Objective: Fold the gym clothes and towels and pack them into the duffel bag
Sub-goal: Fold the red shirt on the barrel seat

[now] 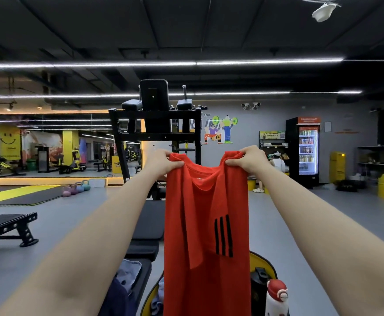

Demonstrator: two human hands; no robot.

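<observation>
A red shirt with three black stripes hangs full length in front of me at arm's reach. My left hand grips its left shoulder and my right hand grips its right shoulder, both held up at about the same height. Below the shirt, a black duffel bag with yellow lining lies open; the shirt hides most of it. Grey-blue and dark blue clothes lie piled on a black bench at the lower left of the shirt.
A black bottle and a white bottle with a red cap stand at the bag's right. A tall black gym machine rises behind the shirt. Another bench stands left; kettlebells line the floor, and a drinks fridge stands far right.
</observation>
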